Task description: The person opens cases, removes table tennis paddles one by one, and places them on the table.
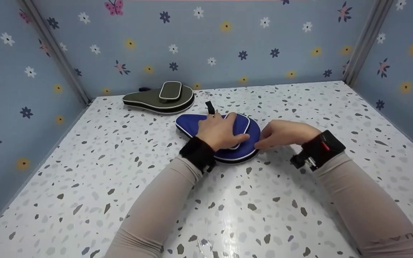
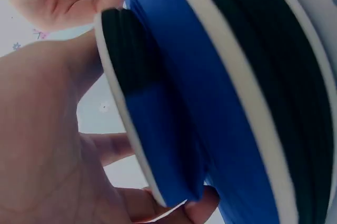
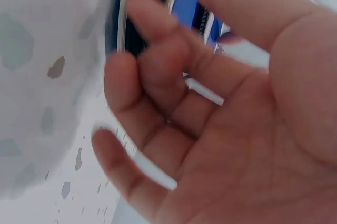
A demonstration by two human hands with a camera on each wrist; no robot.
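Observation:
A blue table tennis paddle case (image 1: 194,122) with white piping and a small pocket lies flat on the table, its narrow end to the left. From above, my left hand (image 1: 218,132) holds it, spanning the pocket (image 2: 163,145); in the left wrist view the thumb is at one side and bent fingers are at the other. At the case's rounded right edge, my right hand (image 1: 280,134) has its thumb and curled fingers against the rim. The dark zipper band (image 3: 138,29) shows beside the right fingertips. Any zipper pull there is hidden.
An olive-green paddle case (image 1: 149,97) with its own pocket lies farther back on the left, near the rear panel. Flower-patterned panels (image 1: 224,39) enclose the speckled table (image 1: 95,165) at the back and both sides. A black strap (image 1: 210,107) sticks up behind the blue case.

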